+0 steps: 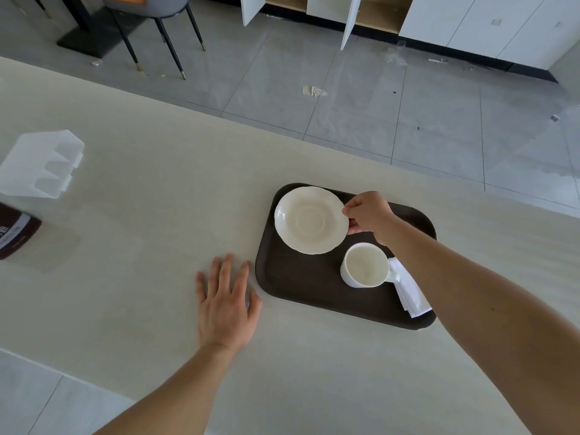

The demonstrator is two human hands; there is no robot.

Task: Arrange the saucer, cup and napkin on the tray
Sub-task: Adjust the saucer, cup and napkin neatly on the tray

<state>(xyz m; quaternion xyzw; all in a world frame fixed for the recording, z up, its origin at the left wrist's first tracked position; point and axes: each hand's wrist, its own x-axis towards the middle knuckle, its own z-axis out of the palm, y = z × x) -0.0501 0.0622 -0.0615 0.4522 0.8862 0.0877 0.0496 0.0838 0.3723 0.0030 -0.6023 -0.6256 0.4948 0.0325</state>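
Note:
A dark brown tray (301, 287) lies on the pale table. At the tray's far left corner is a cream saucer (310, 219) with a wavy rim; my right hand (368, 215) pinches its right edge. A white cup (365, 265) stands upright and empty near the tray's middle right, its handle pointing right. Just right of the cup, a folded white napkin (409, 290) lies along the tray's right side, partly under my right forearm. Left of the tray, my left hand (226, 302) rests flat on the table with fingers spread, holding nothing.
A clear plastic container (44, 164) sits at the table's far left, with a dark red box (15, 233) in front of it. The table's far edge runs diagonally behind the tray; beyond it are grey floor tiles, a chair and white cabinets.

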